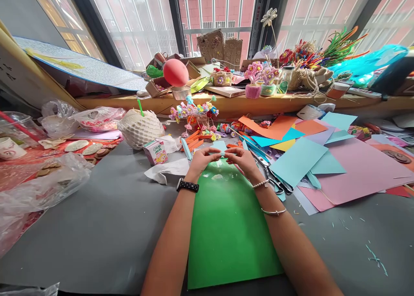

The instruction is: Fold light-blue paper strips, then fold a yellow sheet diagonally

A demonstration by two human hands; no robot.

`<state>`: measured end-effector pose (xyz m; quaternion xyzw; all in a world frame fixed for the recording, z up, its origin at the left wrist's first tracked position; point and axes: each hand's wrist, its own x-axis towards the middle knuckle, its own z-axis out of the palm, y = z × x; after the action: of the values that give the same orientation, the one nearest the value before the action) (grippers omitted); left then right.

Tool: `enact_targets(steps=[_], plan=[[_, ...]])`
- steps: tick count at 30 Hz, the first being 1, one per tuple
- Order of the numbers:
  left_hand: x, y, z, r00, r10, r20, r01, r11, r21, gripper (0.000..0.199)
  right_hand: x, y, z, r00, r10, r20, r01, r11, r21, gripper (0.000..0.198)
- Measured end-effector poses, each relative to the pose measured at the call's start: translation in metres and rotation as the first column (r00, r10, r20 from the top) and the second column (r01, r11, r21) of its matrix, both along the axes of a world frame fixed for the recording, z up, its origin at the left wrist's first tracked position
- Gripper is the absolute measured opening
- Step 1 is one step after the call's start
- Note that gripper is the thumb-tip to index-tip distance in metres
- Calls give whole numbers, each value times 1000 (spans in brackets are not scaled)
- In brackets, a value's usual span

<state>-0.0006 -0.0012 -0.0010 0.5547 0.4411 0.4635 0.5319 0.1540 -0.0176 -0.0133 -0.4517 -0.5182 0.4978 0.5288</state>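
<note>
My left hand (203,161) and my right hand (243,159) meet over the far end of a green sheet (233,231). Between their fingertips they pinch a small light-blue paper piece (222,154), mostly covered by the fingers. Whitish smears mark the green surface just below. Pale-blue paper (220,145) shows right behind the fingers. Close to my right hand lie scissors (274,179), partly under light-blue sheets (299,160). Orange paper strips (196,140) lie beyond my left hand, near a crumpled white tissue (166,171).
At left stand a small printed box (155,152), a net-wrapped coconut (141,129) with a green straw, and plastic bags (64,179). Pink sheets (362,171) spread at right. A ledge (129,103) behind carries crocheted flower pots (253,90) and a pink balloon (175,72).
</note>
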Motion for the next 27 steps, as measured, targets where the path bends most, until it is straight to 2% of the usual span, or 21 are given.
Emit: enact_targets(steps=[7,17,27], plan=[[0,-1,3,996,42,77,-34,994,-108,28,3,0,3,997,-52,51,48,996,72,27],[-5,-3,4,993,-101,60,110,978,-177,29,7,1,2,991,101,86,-101,995,-3,21],[-8,-3,6,985,-84,148,122,954,-273,26,6,-1,5,994,104,45,-107,993,49,16]])
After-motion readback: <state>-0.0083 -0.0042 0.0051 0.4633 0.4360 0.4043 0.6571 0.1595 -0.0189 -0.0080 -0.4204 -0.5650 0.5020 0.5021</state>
